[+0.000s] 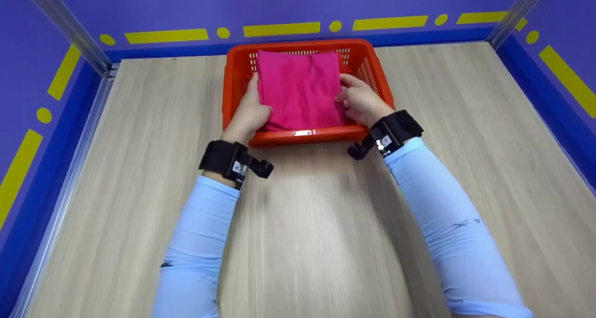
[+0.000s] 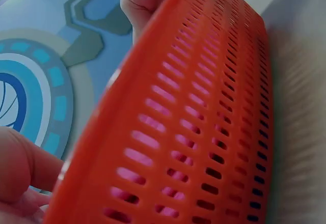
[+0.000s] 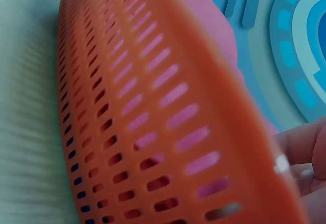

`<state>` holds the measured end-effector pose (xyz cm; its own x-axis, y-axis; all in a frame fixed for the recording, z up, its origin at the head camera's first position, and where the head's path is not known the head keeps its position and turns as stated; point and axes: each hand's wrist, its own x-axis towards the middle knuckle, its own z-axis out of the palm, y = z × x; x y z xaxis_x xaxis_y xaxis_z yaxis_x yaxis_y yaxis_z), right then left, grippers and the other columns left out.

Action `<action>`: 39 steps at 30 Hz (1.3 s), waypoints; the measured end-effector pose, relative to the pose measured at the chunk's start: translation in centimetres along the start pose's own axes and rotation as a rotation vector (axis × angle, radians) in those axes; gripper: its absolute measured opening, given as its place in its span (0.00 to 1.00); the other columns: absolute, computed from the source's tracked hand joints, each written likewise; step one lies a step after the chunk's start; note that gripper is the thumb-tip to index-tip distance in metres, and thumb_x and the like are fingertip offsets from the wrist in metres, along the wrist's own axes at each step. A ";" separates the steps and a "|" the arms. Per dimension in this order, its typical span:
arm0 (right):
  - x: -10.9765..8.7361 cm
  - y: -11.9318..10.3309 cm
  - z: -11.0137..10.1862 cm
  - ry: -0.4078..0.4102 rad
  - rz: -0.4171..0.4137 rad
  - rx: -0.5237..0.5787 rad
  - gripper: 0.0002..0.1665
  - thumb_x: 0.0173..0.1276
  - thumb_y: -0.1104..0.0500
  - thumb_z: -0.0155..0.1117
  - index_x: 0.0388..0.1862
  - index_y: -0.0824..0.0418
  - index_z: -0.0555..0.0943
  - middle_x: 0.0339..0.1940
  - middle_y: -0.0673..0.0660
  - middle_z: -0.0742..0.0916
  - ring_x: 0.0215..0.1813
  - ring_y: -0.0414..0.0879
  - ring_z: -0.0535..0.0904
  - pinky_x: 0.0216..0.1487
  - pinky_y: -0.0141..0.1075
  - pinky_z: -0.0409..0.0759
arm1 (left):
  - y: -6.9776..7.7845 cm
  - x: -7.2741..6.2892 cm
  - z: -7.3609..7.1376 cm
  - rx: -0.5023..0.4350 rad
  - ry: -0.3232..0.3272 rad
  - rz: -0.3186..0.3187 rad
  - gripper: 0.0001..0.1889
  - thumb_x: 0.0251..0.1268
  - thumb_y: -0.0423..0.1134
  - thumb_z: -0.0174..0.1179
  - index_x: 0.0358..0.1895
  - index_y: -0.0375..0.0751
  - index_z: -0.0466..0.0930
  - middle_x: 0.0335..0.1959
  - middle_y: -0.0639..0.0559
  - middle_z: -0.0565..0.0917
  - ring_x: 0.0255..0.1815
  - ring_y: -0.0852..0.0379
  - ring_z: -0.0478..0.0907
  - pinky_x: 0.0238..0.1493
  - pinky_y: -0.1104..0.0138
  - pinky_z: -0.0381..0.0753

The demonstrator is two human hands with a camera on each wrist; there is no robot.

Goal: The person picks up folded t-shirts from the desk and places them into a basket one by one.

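Note:
A folded pink cloth (image 1: 300, 92) lies flat and slightly wrinkled within the red plastic basket (image 1: 279, 138). My left hand (image 1: 250, 113) holds its left side, thumb over the near left corner and fingers along the edge. On the opposite side my right hand (image 1: 363, 100) pinches the cloth's right edge with bent fingers. Both wrist views look at the slotted basket wall (image 2: 204, 96), with pink cloth (image 3: 173, 94) showing through the holes. The undersides of both hands' grips are hidden.
The basket stands on a wood-grain table (image 1: 298, 243) near the blue back wall (image 1: 177, 10) with yellow marks. Side walls rise at left and right. Black wrist cameras (image 1: 233, 162) are strapped on both wrists, close to the basket's near corners.

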<state>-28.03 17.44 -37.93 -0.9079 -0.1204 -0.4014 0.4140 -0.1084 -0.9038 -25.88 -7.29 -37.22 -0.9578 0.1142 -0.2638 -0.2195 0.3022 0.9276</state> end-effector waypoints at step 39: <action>0.6 0.4 -0.4 0.038 -0.096 -0.389 0.37 0.75 0.65 0.51 0.82 0.56 0.59 0.76 0.58 0.67 0.68 0.49 0.67 0.65 0.50 0.74 | -1.3 0.2 1.5 0.397 0.128 0.216 0.20 0.76 0.34 0.50 0.67 0.37 0.76 0.61 0.40 0.77 0.51 0.47 0.75 0.56 0.61 0.73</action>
<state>-28.47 17.71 -38.60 -0.9460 -0.0906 -0.3113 0.2784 0.2650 -0.9232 -25.45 -6.21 -38.91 -0.9944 0.1045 -0.0183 0.0514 0.6258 0.7783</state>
